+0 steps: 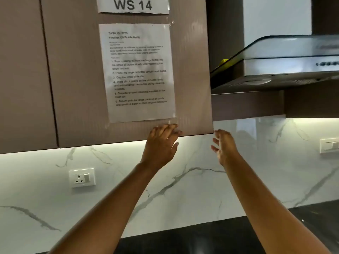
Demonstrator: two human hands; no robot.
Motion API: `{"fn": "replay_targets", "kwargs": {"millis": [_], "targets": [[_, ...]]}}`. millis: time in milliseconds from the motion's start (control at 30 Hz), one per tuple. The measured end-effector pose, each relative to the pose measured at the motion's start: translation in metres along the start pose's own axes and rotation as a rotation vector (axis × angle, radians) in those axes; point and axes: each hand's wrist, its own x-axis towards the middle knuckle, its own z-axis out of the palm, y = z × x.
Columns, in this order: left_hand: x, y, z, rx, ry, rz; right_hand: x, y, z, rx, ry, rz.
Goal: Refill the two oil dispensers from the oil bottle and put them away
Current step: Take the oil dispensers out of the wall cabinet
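Frame centre: left hand (161, 142) flat on shut cabinet door (77, 88) lower edge; right hand (224, 145) spread, empty. Dispensers, bottle unseen; progress unclear.

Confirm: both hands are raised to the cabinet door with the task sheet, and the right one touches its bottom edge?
No: the left hand touches the bottom edge of the cabinet door. The right hand is raised too but open and clear of it, as the head view shows.

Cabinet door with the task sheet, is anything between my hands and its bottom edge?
Nothing visible is. The left hand touches the cabinet door at its bottom edge. The right hand is open just right of the door, apart from it.
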Motion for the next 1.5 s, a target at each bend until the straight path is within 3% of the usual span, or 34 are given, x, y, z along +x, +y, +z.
{"fn": "replay_targets", "kwargs": {"millis": [100,333,533,667,867,1000,1100,1233,1400,1500], "targets": [[0.018,0.012,0.013,0.116,-0.045,0.081,0.020,-0.006,-0.010,0.142,-0.149,0.143],[0.042,0.003,0.025,0.373,-0.015,0.257,0.037,-0.027,-0.026,0.326,-0.206,0.298],[0.052,0.008,0.011,0.415,-0.035,0.315,0.026,-0.026,-0.029,0.455,-0.207,0.344],[0.049,0.012,-0.008,0.447,0.029,0.358,0.020,-0.024,-0.047,0.393,-0.303,0.308],[0.038,0.019,-0.071,0.412,0.099,0.468,-0.009,-0.029,-0.065,0.293,-0.576,0.204],[0.034,0.029,-0.126,0.340,0.083,0.511,-0.038,-0.030,-0.059,0.295,-0.857,0.099],[0.046,0.041,-0.173,0.339,0.150,0.503,-0.055,-0.032,-0.046,0.276,-1.089,-0.011],[0.076,0.067,-0.236,0.355,0.218,0.449,-0.084,-0.035,-0.024,0.271,-1.226,-0.054],[0.105,0.071,-0.289,0.615,-0.052,0.611,-0.120,-0.029,-0.001,0.229,-1.391,-0.117],[0.109,0.068,-0.320,0.649,-0.175,0.650,-0.140,-0.026,0.010,0.168,-1.454,-0.124]]}}
